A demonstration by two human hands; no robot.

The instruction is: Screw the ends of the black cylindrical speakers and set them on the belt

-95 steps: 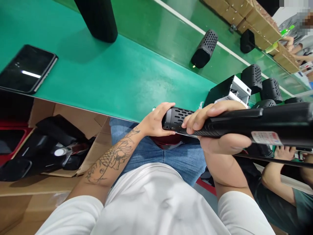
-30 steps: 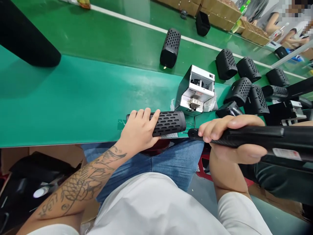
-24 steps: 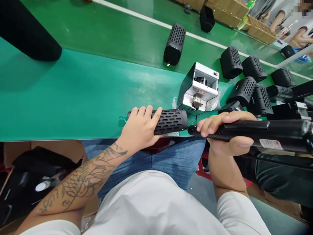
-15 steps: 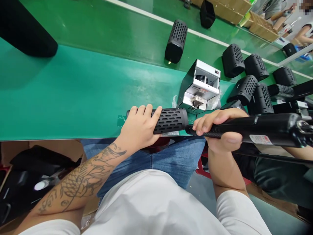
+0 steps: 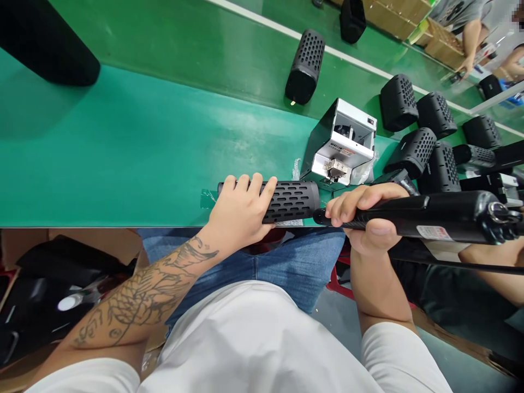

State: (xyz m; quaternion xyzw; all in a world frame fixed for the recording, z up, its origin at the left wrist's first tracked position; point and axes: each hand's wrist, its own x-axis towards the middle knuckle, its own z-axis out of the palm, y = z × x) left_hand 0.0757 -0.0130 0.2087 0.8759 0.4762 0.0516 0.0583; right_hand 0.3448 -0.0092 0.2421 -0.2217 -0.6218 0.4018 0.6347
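Observation:
My left hand point(image 5: 243, 210) is wrapped over a black perforated housing point(image 5: 293, 200), which lies on its side at the table's near edge. My right hand point(image 5: 368, 210) grips a black electric screwdriver point(image 5: 446, 215), held level with a small white label on its body. The screwdriver's front end meets the right end of the housing; its bit cannot be seen. Just behind the housing stands a white and black screw feeder point(image 5: 341, 144) with a metal pick-up part at its front.
Several black perforated housings point(image 5: 411, 150) stand to the right on the green table point(image 5: 164, 147). Another housing point(image 5: 305, 65) stands at the far side. A large dark cylinder point(image 5: 53, 49) reaches in at upper left. Other people's arms point(image 5: 472, 41) show at upper right.
The view has shifted slightly, so the table items sit a little further right. Both hands keep their hold and the screwdriver stays against the housing. A person's arm at upper right has reached down.

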